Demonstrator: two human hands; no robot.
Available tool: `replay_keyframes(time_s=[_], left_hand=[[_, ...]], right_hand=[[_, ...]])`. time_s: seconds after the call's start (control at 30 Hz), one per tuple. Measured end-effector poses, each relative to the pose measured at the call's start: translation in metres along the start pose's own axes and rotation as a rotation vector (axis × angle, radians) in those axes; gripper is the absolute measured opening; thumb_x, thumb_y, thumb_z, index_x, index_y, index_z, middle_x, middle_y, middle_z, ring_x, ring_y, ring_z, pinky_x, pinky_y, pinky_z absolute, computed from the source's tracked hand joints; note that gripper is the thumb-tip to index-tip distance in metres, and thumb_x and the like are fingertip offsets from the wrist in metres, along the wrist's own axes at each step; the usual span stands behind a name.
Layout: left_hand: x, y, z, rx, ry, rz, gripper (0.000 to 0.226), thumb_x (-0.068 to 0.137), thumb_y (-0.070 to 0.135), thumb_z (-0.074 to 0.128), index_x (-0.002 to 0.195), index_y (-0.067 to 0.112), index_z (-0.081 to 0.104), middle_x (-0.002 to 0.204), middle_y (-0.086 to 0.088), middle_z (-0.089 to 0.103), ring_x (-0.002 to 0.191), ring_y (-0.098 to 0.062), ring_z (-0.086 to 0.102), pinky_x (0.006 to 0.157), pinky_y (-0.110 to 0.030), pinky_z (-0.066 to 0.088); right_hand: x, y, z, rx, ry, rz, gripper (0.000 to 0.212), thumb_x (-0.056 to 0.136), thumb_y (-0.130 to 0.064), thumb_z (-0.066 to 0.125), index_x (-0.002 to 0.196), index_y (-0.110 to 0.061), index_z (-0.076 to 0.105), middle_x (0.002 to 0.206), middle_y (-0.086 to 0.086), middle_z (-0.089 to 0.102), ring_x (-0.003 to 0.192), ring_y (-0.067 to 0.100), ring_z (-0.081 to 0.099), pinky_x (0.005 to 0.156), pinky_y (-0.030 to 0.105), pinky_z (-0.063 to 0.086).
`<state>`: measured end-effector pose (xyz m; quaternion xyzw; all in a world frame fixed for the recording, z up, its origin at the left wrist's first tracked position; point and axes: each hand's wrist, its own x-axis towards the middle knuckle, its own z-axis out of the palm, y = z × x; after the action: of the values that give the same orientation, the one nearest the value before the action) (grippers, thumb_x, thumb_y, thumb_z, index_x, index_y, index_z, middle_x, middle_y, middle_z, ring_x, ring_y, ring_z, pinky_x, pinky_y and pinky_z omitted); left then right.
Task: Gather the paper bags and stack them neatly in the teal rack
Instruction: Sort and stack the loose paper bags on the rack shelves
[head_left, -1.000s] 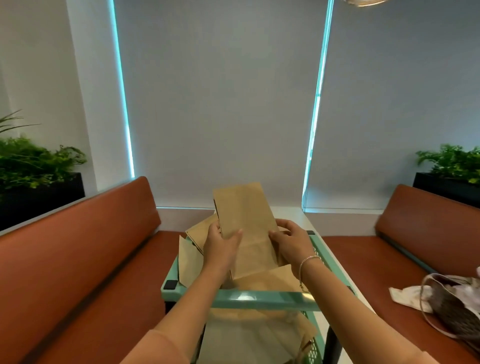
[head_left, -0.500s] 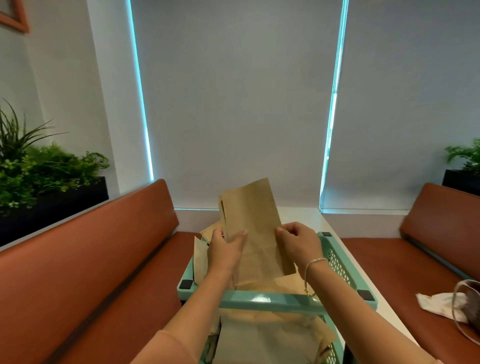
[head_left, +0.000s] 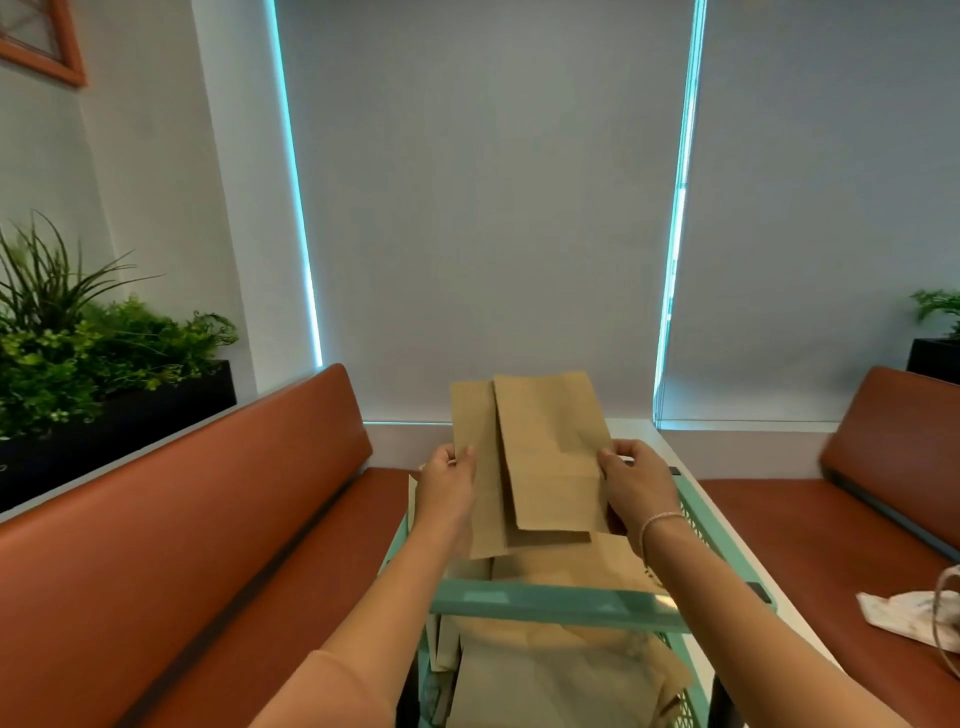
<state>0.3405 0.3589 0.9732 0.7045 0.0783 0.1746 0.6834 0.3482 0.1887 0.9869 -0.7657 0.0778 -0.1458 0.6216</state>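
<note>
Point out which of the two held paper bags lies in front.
The right-hand paper bag; it overlaps the left paper bag, whose right edge it hides.

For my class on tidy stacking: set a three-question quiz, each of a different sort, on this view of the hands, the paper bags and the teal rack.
1. True or false: both the left hand and the right hand hold the raised paper bags.
2. How many raised bags can be told apart? A one, B two, C five.
3. Fill in: the raised bags are held above the ___ rack.

Key: 1 true. 2 B. 3 teal; more bags already lie in it.
</note>
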Motion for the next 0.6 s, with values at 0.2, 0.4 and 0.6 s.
replay_keyframes(time_s=[0.2,0.4,0.6], left_hand=[[-0.014,0.011,0.002,-0.119,-0.062,-0.006,0.028,0.1,0.038,0.035,0.107,0.021,0.057,0.115,-0.008,0.063,0.107,-0.022,0.058,0.099,-0.045,0.045],[-0.014,0.01,-0.016,-0.098,-0.111,0.032,0.012,0.095,0.023,0.053,0.106,0.023,0.057,0.107,-0.003,0.067,0.098,-0.02,0.064,0.089,-0.043,0.053],[-0.004,0.003,-0.038,-0.092,0.042,0.103,0.011,0.092,0.017,0.056,0.095,0.027,0.059,0.101,-0.001,0.068,0.098,-0.022,0.064,0.091,-0.047,0.051]], right_hand=[[-0.017,0.001,0.028,-0.044,-0.053,-0.003,0.016,0.092,-0.029,0.053,0.104,-0.019,0.055,0.095,0.001,0.061,0.08,0.018,0.059,0.077,0.038,0.052],[-0.025,0.002,0.042,-0.064,-0.182,-0.015,0.031,0.082,-0.035,0.066,0.107,-0.023,0.054,0.105,0.001,0.063,0.092,0.02,0.06,0.088,0.042,0.053],[0.009,-0.003,-0.004,-0.844,-0.365,-0.159,0.063,0.08,-0.04,0.069,0.133,-0.014,0.045,0.133,0.005,0.052,0.12,0.022,0.05,0.101,0.032,0.04]])
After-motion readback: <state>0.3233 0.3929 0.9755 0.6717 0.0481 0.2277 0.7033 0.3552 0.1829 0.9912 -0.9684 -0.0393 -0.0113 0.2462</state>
